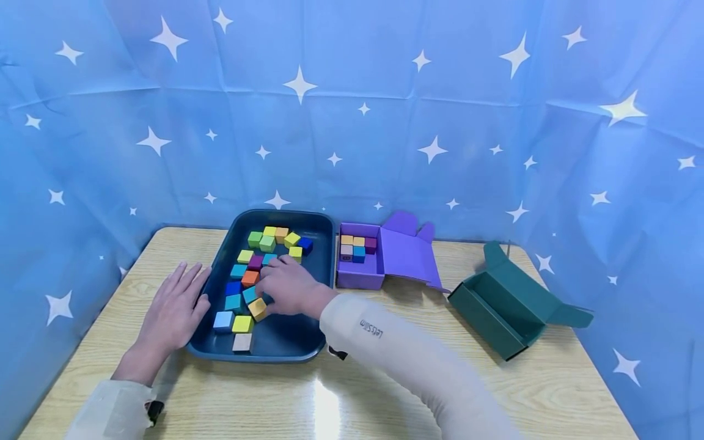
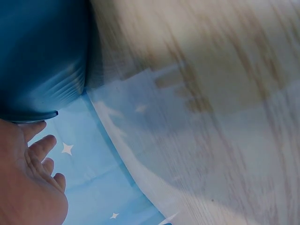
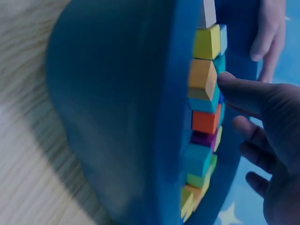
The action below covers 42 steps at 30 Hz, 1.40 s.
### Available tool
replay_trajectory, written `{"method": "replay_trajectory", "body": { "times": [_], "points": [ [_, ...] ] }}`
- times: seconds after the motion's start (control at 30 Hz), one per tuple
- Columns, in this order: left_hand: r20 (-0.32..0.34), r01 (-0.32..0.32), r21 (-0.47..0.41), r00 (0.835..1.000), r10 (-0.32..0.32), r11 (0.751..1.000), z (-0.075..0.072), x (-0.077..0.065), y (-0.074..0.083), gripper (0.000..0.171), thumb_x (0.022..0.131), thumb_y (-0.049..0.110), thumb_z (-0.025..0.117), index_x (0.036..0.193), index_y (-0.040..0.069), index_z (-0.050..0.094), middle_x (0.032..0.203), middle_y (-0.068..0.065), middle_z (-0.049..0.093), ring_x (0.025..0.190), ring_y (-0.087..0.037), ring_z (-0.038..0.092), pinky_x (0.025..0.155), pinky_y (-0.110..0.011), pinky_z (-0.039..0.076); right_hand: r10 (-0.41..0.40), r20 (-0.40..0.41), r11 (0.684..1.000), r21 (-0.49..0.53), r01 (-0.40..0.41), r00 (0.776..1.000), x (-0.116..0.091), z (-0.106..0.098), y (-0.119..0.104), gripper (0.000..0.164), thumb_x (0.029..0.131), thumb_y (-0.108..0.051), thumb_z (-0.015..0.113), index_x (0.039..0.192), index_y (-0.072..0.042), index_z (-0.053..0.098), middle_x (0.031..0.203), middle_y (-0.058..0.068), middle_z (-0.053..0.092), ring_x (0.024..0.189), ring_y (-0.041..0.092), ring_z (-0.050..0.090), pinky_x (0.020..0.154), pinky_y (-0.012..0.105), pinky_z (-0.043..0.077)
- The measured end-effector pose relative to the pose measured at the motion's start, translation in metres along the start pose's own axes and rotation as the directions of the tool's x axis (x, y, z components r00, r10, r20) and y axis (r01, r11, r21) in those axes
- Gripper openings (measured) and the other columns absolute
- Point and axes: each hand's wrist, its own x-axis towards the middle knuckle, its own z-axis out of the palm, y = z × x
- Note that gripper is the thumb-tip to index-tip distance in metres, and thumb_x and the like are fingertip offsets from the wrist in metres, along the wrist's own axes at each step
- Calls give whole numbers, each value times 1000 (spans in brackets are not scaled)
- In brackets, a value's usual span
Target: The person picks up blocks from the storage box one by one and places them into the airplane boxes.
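Observation:
A dark blue tray [image 1: 286, 342] holds many coloured wooden cubes in a loose band along its left and middle. Over them reaches my right hand [image 1: 288, 286], fingers loosely bent and thumb beside a light orange cube [image 1: 257, 309]. In the right wrist view, the thumb tip is close to that orange cube [image 3: 201, 78]; whether it touches cannot be told. Nothing shows between thumb and fingers. An orange-red cube [image 1: 250, 278] and a teal cube [image 1: 250, 294] lie near the fingertips. My left hand [image 1: 173, 308] stretches its fingers along the tray's left rim, holding no cube.
Right of the tray stands an open purple box [image 1: 360, 280] with several cubes inside, its lid [image 1: 408, 252] folded out rightward. Farther right, a dark green box [image 1: 489, 315] sits tilted with its lid open. A star-patterned blue cloth [image 1: 352, 122] hangs behind the wooden table [image 1: 264, 397].

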Motion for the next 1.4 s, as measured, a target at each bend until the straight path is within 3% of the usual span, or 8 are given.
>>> {"method": "replay_trajectory", "body": {
  "times": [0.27,0.67,1.1,1.4],
  "points": [
    [16,12,1,1000,-12,1000,0,0,-1,55,102,27,39,151,5,31,155,-26,30,150,-42,8,122,-60,5,35,36,999,8,-35,999,12,11,-13,36,83,-55,68,116,-40,68,125,-15,63,116,10,45,108,33,36],
    [-12,-16,-2,1000,16,1000,2,1,-3,54,102,27,38,150,5,34,154,-26,33,150,-42,11,118,-63,16,47,33,999,10,-48,998,14,19,-12,31,81,-56,69,106,-38,68,120,-15,62,112,9,45,103,30,37],
    [7,0,-17,1000,0,1000,0,0,-1,55,102,28,39,152,6,31,155,-26,30,150,-43,9,119,-63,12,71,46,995,68,-74,996,12,18,-11,35,81,-54,70,111,-35,70,120,-12,63,107,9,42,96,27,39],
    [16,1,-17,1000,0,1000,-1,0,0,55,102,28,38,152,6,31,156,-26,29,150,-43,8,121,-61,8,77,62,996,39,-79,995,12,18,-13,35,82,-56,68,112,-36,71,119,-13,63,106,9,42,95,27,39]
  ]
}}
